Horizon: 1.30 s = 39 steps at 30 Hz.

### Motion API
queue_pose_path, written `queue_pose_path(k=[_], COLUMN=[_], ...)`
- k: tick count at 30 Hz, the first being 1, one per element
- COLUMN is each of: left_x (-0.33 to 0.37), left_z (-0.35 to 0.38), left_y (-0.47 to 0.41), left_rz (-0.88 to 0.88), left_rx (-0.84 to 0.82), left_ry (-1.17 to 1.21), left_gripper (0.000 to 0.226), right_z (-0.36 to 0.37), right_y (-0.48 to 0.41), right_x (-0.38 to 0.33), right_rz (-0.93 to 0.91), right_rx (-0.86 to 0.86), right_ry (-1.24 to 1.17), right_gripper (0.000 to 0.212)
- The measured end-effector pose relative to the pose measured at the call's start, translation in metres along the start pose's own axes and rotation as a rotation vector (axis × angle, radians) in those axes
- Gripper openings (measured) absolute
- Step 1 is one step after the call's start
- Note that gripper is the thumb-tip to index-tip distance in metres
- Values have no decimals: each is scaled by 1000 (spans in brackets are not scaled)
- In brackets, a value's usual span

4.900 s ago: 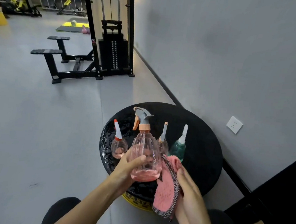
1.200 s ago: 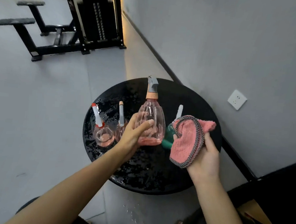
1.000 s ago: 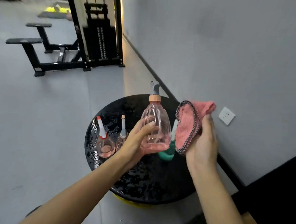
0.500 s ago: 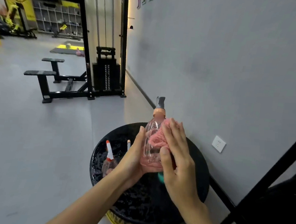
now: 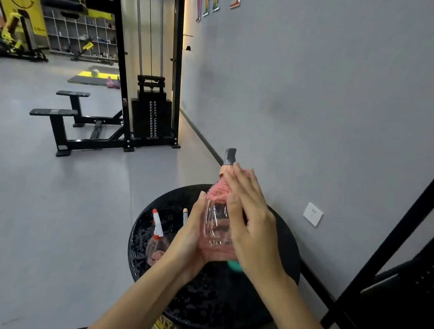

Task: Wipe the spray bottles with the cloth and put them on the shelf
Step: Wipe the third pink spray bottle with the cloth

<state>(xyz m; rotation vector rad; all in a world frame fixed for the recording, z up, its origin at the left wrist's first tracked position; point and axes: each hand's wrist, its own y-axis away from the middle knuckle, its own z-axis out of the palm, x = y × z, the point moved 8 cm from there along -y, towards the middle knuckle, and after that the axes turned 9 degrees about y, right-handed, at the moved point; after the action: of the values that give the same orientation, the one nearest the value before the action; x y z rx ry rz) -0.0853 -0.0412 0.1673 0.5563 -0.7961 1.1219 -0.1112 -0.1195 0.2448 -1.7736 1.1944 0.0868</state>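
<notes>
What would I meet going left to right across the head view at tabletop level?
Small pink bottle with red-and-white nozzle, left hand, large clear pink spray bottle, right hand holding a pink cloth against it, white wall socket, black metal frame.

Big spray bottle (image 5: 215, 231): clear pink, grey trigger head, peach collar, upright, held above the round black table (image 5: 214, 303) in left hand (image 5: 187, 242). Pink cloth (image 5: 216, 191) bunched round its neck under right hand (image 5: 250, 225). Small pink bottle (image 5: 157, 239), white nozzle with red tip, stands near table's left edge. Second small bottle (image 5: 185, 214): only peach-tipped nozzle shows. Green bottle (image 5: 234, 265): just a sliver visible.
</notes>
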Motion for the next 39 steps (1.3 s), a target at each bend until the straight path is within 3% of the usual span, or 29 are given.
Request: queue_pose_path(k=[7, 16, 24, 33, 39], left_x=[8, 1, 16, 1, 11], left_z=[-11, -8, -14, 1, -7], left_y=[-2, -4, -7, -1, -7], left_rz=[-14, 14, -3, -29, 8], left_rx=[35, 3, 39, -43, -5], left_ry=[9, -17, 65, -47, -8], left_gripper=[62, 54, 63, 50, 58], right_z=[12, 8, 18, -2, 5], right_y=[51, 1, 56, -1, 26], right_x=[-13, 4, -13, 12, -8], right_rz=[-55, 59, -42, 154, 20], right_rx=[-38, -61, -99, -40, -76], right_ry=[18, -41, -10, -77, -8], right_gripper=[51, 53, 55, 55, 54])
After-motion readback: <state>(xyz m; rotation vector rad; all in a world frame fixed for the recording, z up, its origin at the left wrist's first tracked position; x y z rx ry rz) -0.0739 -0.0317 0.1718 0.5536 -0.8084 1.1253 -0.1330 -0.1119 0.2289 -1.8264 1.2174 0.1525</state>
